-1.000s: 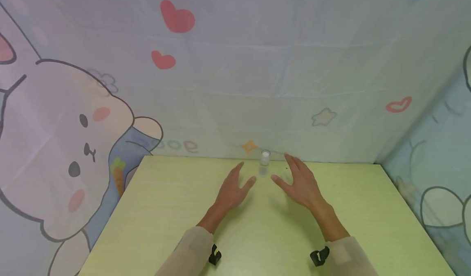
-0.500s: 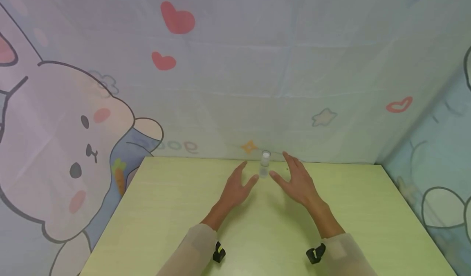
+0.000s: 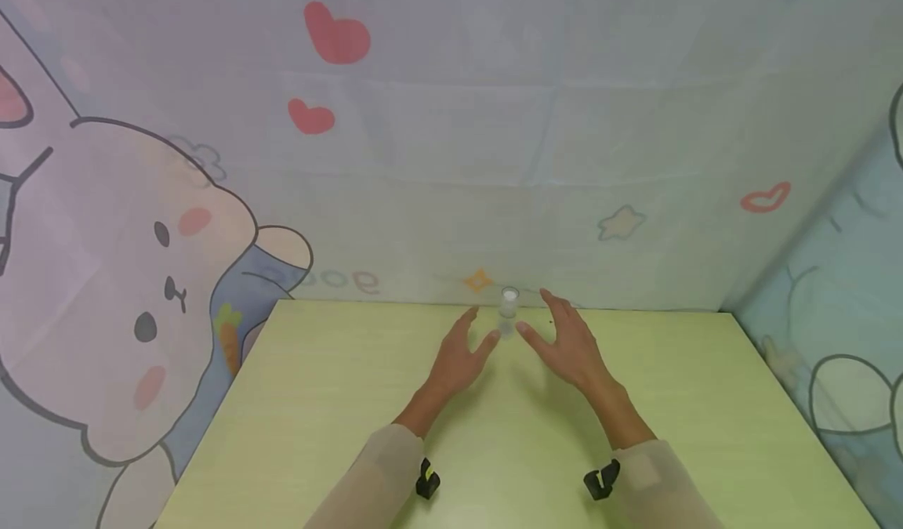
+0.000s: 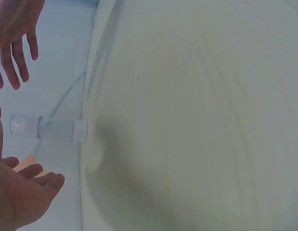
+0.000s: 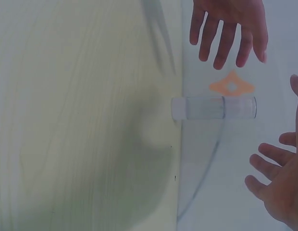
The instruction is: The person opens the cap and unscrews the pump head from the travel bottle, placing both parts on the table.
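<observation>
A small clear cylindrical bottle [image 3: 509, 303] with a white end stands upright at the back of the table. In the left wrist view the bottle [image 4: 56, 129] appears sideways, its white end toward the tabletop. My left hand [image 3: 455, 360] is to its left, fingers extended and thumb apart. On the opposite side is my right hand [image 3: 573, 349], fingers also spread. Both wrist views show gaps between the hands and the bottle [image 5: 204, 108]; neither hand touches it.
The pale yellow-green table [image 3: 339, 403] ends at a hanging cloth [image 3: 451, 161] printed with hearts and a rabbit. Another cloth side [image 3: 839, 302] rises at the right. Black wrist mounts [image 3: 427, 480] sit by the cuffs.
Both hands have drawn slightly closer together around the bottle, the left moving right and the right moving a little left. The bottle has stayed in place.
</observation>
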{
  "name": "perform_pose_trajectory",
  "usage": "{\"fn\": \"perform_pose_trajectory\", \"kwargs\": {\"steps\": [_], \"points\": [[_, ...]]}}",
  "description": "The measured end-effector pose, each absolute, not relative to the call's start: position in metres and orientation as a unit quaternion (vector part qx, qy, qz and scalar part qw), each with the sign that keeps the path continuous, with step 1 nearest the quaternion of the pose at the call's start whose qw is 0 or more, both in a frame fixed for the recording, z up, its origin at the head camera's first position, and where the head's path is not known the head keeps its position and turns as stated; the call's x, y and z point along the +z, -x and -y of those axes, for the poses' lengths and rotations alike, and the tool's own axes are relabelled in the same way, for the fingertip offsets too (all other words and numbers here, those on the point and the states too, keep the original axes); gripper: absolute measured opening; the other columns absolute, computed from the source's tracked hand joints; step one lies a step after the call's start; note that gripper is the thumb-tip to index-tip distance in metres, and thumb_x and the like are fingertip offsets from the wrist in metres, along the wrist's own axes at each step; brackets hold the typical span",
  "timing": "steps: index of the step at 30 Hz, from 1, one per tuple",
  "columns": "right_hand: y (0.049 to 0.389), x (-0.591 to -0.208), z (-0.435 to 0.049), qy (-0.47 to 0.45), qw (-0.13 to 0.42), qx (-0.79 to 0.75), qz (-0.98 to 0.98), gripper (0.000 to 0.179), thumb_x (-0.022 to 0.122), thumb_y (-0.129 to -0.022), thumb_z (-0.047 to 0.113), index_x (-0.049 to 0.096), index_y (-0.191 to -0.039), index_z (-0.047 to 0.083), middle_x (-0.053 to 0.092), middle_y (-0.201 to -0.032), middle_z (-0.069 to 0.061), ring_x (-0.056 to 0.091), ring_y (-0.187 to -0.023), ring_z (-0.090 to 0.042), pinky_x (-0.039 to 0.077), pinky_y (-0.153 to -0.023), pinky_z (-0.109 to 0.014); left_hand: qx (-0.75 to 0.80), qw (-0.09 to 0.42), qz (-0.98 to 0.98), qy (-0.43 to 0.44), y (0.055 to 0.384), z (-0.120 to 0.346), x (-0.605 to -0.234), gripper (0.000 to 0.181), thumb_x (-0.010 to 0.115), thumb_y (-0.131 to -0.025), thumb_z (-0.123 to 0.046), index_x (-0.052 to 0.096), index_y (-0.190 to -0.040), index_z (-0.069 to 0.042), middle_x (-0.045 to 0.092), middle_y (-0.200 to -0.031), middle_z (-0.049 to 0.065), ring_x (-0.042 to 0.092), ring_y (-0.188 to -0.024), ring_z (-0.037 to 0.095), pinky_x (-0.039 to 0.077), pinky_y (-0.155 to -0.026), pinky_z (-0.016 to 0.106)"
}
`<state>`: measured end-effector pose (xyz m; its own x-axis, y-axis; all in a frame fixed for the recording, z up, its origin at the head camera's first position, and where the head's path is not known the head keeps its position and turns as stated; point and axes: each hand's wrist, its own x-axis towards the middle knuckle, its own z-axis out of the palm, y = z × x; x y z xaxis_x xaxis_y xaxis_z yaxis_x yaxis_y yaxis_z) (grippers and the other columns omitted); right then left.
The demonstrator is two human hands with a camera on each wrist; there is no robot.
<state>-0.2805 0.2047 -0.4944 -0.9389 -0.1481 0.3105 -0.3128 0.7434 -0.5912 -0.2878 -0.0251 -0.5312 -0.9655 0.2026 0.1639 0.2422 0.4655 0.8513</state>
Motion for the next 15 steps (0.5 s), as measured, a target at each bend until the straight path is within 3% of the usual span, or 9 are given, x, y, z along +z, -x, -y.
{"fn": "perform_pose_trajectory", "kwargs": {"steps": [8, 15], "points": [[0.286, -0.495, -0.2, -0.13, 0.124, 0.347, 0.921, 0.084, 0.059, -0.104, 0.059, 0.034, -0.164, 0.007, 0.042, -0.163, -0.022, 0.044, -0.145, -0.047, 0.039, -0.115, -0.069, -0.512, 0.021, 0.848, 0.133, 0.293, 0.018, -0.538, 0.079, 0.054, -0.108, -0.055, 0.029, -0.166, -0.007, 0.04, -0.166, 0.017, 0.041, -0.15, 0.04, 0.039, -0.12, 0.06], [0.289, -0.495, -0.197, -0.134, 0.122, 0.358, 0.916, 0.083, 0.059, -0.104, 0.059, 0.035, -0.163, 0.006, 0.042, -0.163, -0.02, 0.043, -0.147, -0.045, 0.038, -0.116, -0.068, -0.527, 0.018, 0.841, 0.12, 0.297, 0.012, -0.545, 0.077, 0.056, -0.107, -0.054, 0.032, -0.165, -0.01, 0.041, -0.165, 0.016, 0.042, -0.15, 0.039, 0.039, -0.12, 0.058]]}}
